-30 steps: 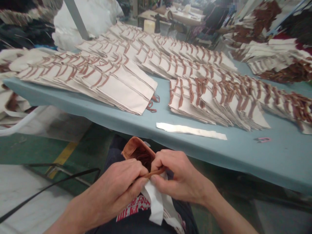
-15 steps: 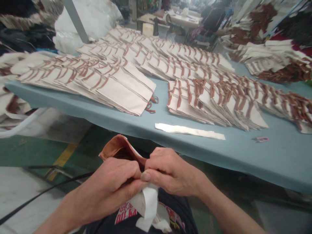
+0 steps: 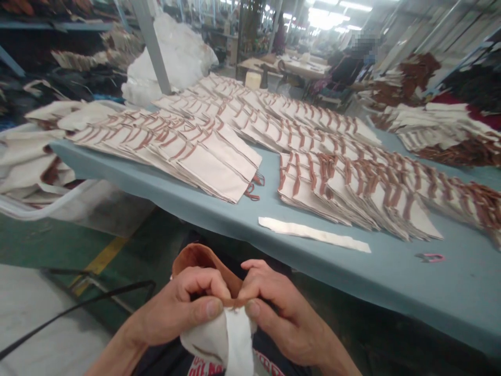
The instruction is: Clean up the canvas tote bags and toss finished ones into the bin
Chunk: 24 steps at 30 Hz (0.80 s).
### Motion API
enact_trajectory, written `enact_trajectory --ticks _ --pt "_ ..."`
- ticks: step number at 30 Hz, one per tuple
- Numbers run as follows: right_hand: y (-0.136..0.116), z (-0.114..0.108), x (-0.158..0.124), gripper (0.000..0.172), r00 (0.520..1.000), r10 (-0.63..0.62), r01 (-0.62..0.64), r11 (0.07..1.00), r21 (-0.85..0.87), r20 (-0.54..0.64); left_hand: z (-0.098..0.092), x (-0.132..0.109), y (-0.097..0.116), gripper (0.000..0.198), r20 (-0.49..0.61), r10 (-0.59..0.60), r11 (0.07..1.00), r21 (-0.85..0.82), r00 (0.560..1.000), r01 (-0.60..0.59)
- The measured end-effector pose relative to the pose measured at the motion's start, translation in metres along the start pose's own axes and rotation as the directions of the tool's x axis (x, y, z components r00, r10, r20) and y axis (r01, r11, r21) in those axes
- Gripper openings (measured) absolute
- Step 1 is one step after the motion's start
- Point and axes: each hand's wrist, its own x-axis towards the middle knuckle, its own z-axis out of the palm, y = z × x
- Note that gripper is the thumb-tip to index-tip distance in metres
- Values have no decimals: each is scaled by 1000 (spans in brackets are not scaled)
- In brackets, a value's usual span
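Observation:
Low in the view, close to my body, I hold a cream fabric bag (image 3: 203, 334) with a brown lining (image 3: 199, 256). My left hand (image 3: 188, 303) pinches its top edge between thumb and fingers. Just beside it, my right hand (image 3: 277, 308) pinches the same edge. A white strap (image 3: 239, 339) hangs down from the edge between my two thumbs. The brown opening gapes beyond my fingers, and the lower part of the bag runs out of view.
On the blue table (image 3: 219, 222) lie overlapping rows of cream pieces with brown trim (image 3: 219, 167). A white fabric strip (image 3: 313, 234) and pink-handled thread snips (image 3: 430, 257) lie near its front edge. A full white bin (image 3: 97, 203) stands left. A person (image 3: 348, 68) is at the back.
My hands have drawn slightly apart along the edge, and the strap's joint now shows between the thumbs. The camera view has tilted up, so the table appears lower.

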Motion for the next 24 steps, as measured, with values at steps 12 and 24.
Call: enact_trajectory --ticks 12,24 --pt "-19 -18 33 14 978 -106 181 858 -481 178 1 1 28 53 75 169 875 447 983 -185" --pt "26 -36 37 18 948 -229 305 850 -429 219 18 36 -12 42 -216 287 714 698 933 -59"
